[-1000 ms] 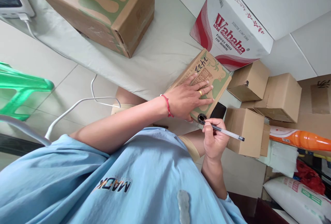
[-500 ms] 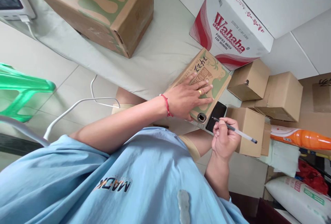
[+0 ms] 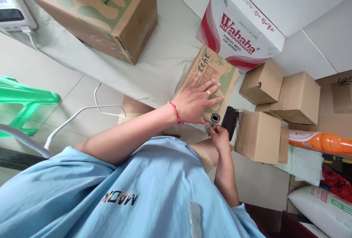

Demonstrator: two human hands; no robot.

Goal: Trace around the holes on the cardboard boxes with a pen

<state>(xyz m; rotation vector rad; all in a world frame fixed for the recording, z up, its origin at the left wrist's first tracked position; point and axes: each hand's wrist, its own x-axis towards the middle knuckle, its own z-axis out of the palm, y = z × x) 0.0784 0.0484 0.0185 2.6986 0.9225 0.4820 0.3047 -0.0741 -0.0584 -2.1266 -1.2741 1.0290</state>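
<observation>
My left hand (image 3: 199,100) lies flat with fingers spread on a small brown-and-green carton (image 3: 226,70). The handwritten number "2422" shows on the carton's top. At the carton's near corner is a dark round ring (image 3: 215,117) with a hole in it. Just below that corner, my right hand (image 3: 221,138) is closed in a pinch on a pen (image 3: 210,130). Only a short dark bit of the pen shows; the rest is hidden by the fingers. A black phone (image 3: 228,122) lies beside the carton, right behind my right hand.
Several plain brown boxes (image 3: 265,135) stand to the right, with an orange bottle (image 3: 327,142) past them. A white-and-red Wahaha carton (image 3: 242,36) is behind. A big coconut carton (image 3: 134,29) sits at the upper left. A green stool (image 3: 30,100) and white cable (image 3: 82,111) are left.
My right hand has moved left and toward me, from over the phone to the carton's near corner; the pen's pale barrel has gone from sight. My left hand stays flat on the carton.
</observation>
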